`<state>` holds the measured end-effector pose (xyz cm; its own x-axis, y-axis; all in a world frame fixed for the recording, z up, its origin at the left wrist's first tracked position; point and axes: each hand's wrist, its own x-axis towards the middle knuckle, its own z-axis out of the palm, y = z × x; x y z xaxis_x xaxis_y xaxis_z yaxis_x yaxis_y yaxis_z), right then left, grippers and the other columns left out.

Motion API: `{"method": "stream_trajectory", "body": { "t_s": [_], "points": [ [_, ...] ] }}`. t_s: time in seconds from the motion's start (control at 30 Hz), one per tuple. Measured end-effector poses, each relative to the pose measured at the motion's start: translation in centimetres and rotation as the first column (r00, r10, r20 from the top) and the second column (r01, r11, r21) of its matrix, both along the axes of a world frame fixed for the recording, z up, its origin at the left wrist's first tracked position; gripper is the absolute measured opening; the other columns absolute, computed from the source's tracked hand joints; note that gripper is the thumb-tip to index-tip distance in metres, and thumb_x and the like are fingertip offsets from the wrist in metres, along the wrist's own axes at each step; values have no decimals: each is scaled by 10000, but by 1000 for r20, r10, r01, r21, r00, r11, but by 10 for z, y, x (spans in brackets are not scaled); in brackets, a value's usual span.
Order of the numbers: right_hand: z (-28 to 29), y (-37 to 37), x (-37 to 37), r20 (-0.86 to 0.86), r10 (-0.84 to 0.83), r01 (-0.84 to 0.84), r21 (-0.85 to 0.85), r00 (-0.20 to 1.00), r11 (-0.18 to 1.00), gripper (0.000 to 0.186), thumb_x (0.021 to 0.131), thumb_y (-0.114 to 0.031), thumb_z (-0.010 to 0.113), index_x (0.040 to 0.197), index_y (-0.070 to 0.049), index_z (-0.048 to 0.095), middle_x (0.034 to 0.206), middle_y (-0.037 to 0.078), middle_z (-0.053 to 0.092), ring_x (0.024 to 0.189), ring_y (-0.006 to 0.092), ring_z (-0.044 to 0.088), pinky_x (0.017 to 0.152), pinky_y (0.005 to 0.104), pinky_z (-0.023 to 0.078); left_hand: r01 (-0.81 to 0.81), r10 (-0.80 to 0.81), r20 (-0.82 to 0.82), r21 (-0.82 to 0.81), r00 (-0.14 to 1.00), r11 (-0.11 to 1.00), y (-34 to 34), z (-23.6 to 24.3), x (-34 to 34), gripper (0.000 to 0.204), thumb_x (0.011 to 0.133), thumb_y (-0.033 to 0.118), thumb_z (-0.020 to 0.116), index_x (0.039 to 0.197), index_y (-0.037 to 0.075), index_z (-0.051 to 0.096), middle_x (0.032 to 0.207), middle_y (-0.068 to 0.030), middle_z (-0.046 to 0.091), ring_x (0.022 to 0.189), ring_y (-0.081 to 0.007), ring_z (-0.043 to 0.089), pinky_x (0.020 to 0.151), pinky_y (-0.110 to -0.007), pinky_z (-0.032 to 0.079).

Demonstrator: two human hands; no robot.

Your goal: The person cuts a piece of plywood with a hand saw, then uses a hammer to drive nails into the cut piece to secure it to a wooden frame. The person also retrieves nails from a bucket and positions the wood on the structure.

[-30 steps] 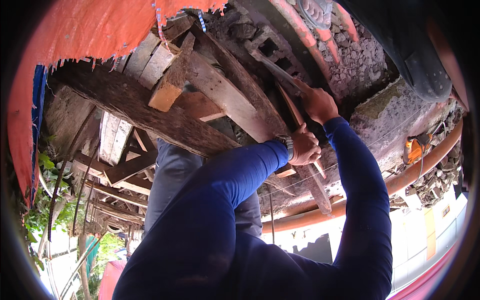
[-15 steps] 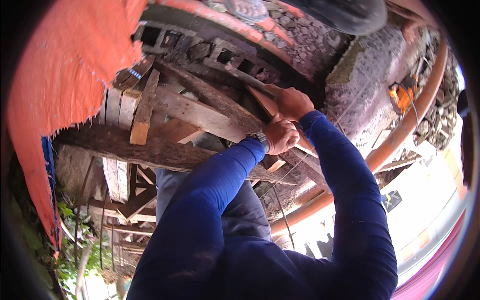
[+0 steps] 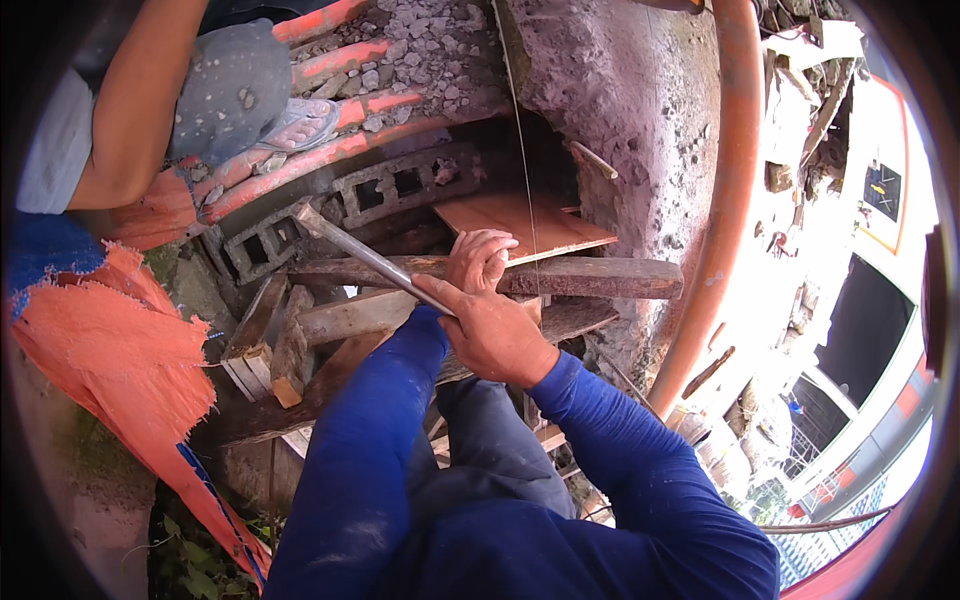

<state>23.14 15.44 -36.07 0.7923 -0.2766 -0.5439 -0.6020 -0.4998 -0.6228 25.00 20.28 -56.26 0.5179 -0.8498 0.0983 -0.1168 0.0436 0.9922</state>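
Note:
My right hand (image 3: 500, 338) is closed round the end of a metal bar-like tool (image 3: 370, 258), whose flared tip points to the far left. It lies across my left wrist. Just beyond it is my left hand (image 3: 480, 260), fingers bent together at the near edge of a reddish-brown plywood board (image 3: 530, 222); anything pinched in them is hidden. Under the hands a dark, rough timber beam (image 3: 600, 277) runs left to right. Shorter wood pieces (image 3: 292, 345) lie crosswise on the left. A thin string (image 3: 522, 140) runs from the top down past my hands.
Hollow concrete blocks (image 3: 370, 193) line the trench behind the timbers. A rough concrete mass (image 3: 620, 90) and a thick orange pipe (image 3: 722, 200) bound the right. A torn orange sheet (image 3: 110, 350) hangs left. At the upper left another person's arm (image 3: 150, 95) and sandalled foot (image 3: 300, 125) show.
The view has turned. My right hand has come back nearer, over my left wrist, and the tool now points left. The other person's arm and knee have come into view at the upper left.

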Motion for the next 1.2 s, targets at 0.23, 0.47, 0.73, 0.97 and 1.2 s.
{"method": "stream_trajectory", "body": {
  "t_s": [0.23, 0.47, 0.73, 0.97, 1.2],
  "points": [
    [13, -17, -40, 14, -223, 208, 307, 975, 929, 686, 945, -55, 632, 1603, -101, 441, 866, 307, 690, 796, 468, 705, 766, 529, 528, 160, -160, -5, 20, 987, 987, -4, 6, 15, 477, 1155, 414, 407, 1191, 44, 704, 1241, -166, 720, 1200, -372, 644, 1076, -472, 461],
    [12, -18, -56, -1, -341, 307, 440, 940, 844, 713, 942, -18, 624, 1621, -99, 422, 787, 277, 662, 705, 439, 658, 738, 463, 516, 191, -187, -51, 86, 981, 978, -4, 1, 10, 533, 1157, 445, 376, 1185, 33, 712, 1261, -157, 720, 1234, -361, 639, 1091, -480, 448],
    [16, -10, -63, -15, -396, 343, 531, 918, 775, 699, 942, -15, 623, 1608, -103, 433, 861, 268, 713, 788, 457, 710, 759, 492, 546, 200, -197, -42, 80, 979, 977, -5, 0, 10, 533, 1153, 452, 370, 1238, 39, 695, 1253, -167, 715, 1204, -366, 644, 1075, -458, 449],
    [9, 16, -95, 45, -437, 345, 542, 899, 766, 694, 945, -4, 636, 1605, -105, 446, 882, 244, 725, 764, 429, 716, 747, 440, 553, 172, -169, -36, 88, 985, 981, -5, -3, 8, 554, 1143, 456, 364, 1220, 27, 707, 1236, -187, 723, 1207, -385, 652, 1085, -454, 463],
    [13, 47, -142, 224, -526, 330, 566, 821, 756, 665, 953, -31, 650, 1586, -79, 450, 998, 256, 731, 828, 457, 713, 735, 474, 549, 164, -159, -44, 141, 986, 976, -1, -2, 4, 648, 1148, 517, 321, 1239, 13, 719, 1253, -184, 727, 1220, -363, 663, 1078, -425, 491]
  ]
}}
